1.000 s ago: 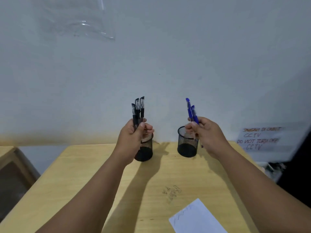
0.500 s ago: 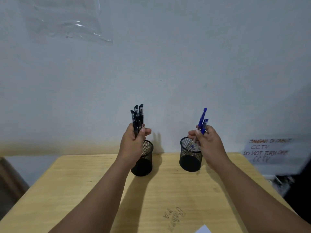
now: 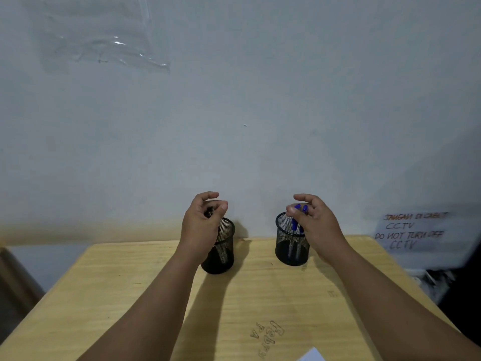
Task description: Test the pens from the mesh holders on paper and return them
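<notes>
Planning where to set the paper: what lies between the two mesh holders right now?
In the head view, only bare wooden table shows between the left mesh holder and the right mesh holder; nothing stands there.
</notes>
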